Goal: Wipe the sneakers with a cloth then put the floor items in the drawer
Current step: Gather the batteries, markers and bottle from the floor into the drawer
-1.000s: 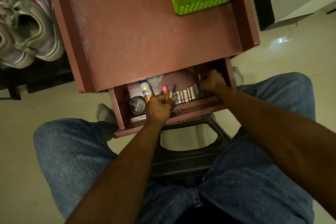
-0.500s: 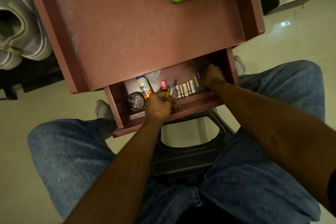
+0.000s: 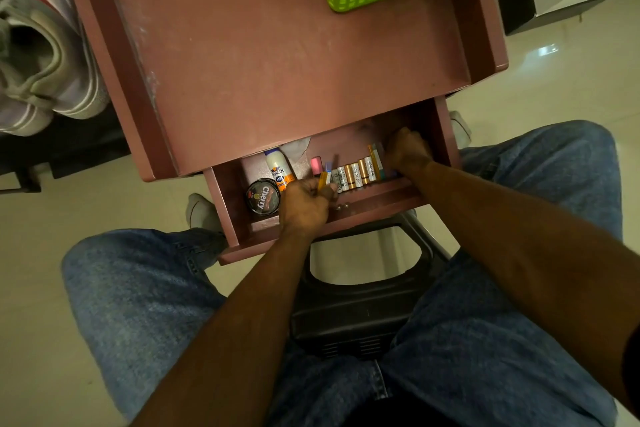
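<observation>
Head view: my left hand (image 3: 304, 206) pinched thin yellow sticks (image 3: 323, 180) inside the open pink drawer (image 3: 367, 210); my right hand (image 3: 408, 151) curled against cylindrical batteries (image 3: 355, 175); mesh sneakers (image 3: 41, 55) sat far left.

My arms bare to the elbow, dark sleeve edge (image 3: 632, 357) at right, blue denim jeans (image 3: 145, 305), light grey socks (image 3: 201, 213).

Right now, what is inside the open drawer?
In the drawer: a polish tin, a glue bottle, a pink eraser and a row of batteries. The left hand and right hand cover other items; the tabletop hides the back.
</observation>
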